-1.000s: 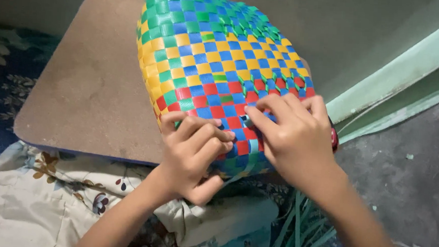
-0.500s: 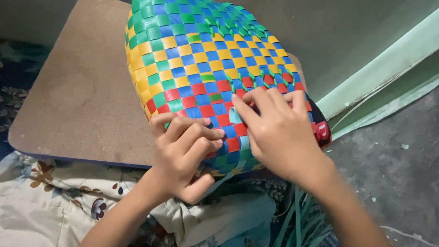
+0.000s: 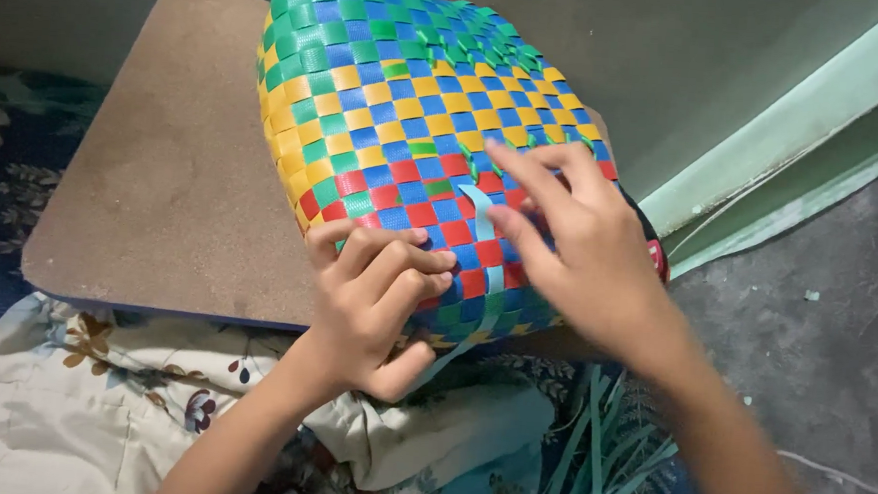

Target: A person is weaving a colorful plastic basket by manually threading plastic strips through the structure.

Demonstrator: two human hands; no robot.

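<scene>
Here, the grey floor [image 3: 835, 328] is being seen at the right, and a pale green wall edge [image 3: 796, 125] is running diagonally above it. A brown board [image 3: 162, 172] with rounded corners is being used as the table, and it is being propped over a floral cloth [image 3: 81, 399] lying at the lower left. A woven basket [image 3: 406, 105], plaited from green, yellow, blue and red strips in a checkered pattern, is being rested on its side on the table, with its near end reaching past the board's front edge. Loose green strips [image 3: 599, 436] are being left on the floor just below the basket. The left hand [image 3: 376, 304] is being pressed against the basket's near lower side, its fingers curled shut on the weave and the thumb tucked beneath. The right hand [image 3: 589, 255] is being held over the red and blue rows, its fingers closed in a pinch on a light blue strip [image 3: 481, 204] that is being threaded through the weave; the strip's loose tail is hanging down past the basket's lower edge.
</scene>
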